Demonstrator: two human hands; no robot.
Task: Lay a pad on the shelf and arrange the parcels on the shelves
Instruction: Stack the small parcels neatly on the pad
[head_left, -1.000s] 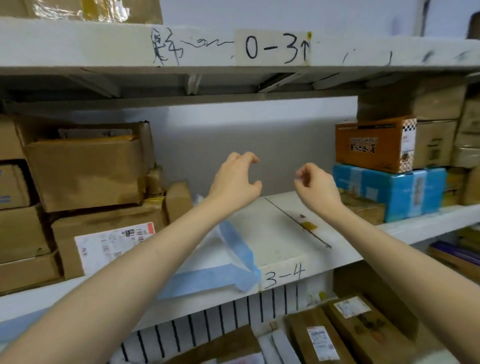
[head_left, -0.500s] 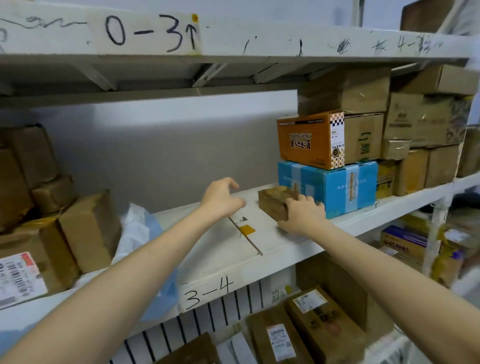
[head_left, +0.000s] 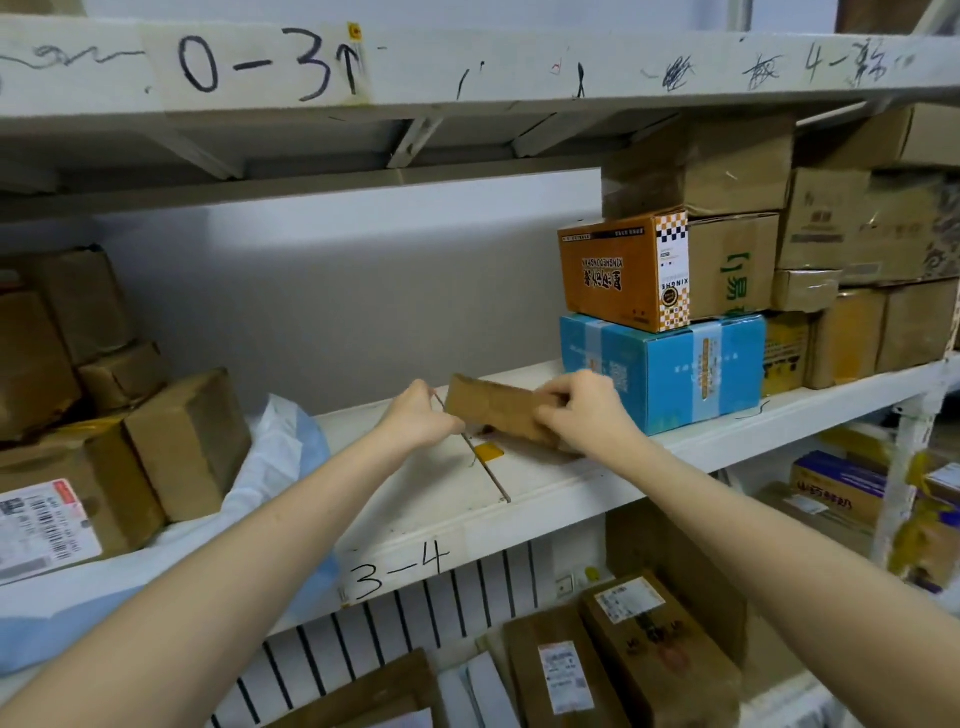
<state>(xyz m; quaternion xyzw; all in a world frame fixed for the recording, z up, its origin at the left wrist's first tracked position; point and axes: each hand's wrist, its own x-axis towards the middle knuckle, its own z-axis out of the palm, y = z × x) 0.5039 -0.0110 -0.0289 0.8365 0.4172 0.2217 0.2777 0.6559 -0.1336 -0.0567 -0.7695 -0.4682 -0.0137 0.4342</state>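
Brown cardboard: one small flat parcel (head_left: 496, 413), held between two hands over the middle shelf (head_left: 426, 499), just left of the blue box (head_left: 675, 369). Left hand (head_left: 418, 418) curled at the parcel's left end, fingertips hidden behind it. Right hand (head_left: 587, 410) curled over the right end, fingers bent across the top edge.

Long axis left to right and tilted, with the left end higher and farther back and the right end lower and nearer the front lip. Broad face turned toward the camera. Shadow under the raised left end; whether the right end touches the board cannot be told, as the hand covers it.

One blue box on the board, one orange box (head_left: 621, 270) stacked on it. Plain brown cartons (head_left: 727, 265) packed behind and to the right, up to the upper shelf (head_left: 467, 67). At left, at least five brown parcels in a left heap (head_left: 189, 441), one showing a white label. All on one white-and-blue pad (head_left: 283, 452), rumpled at its right edge and hanging over the front lip. Below, two lower parcels (head_left: 660, 670) with white labels, side by side.

Stretch of white board between the pad's edge and the blue box, crossed front to back by one thin seam (head_left: 491, 475), with one yellow tape patch (head_left: 489, 451) beside it. Grey wall showing behind that stretch up to the upper shelf. Front lip marked "3-4".
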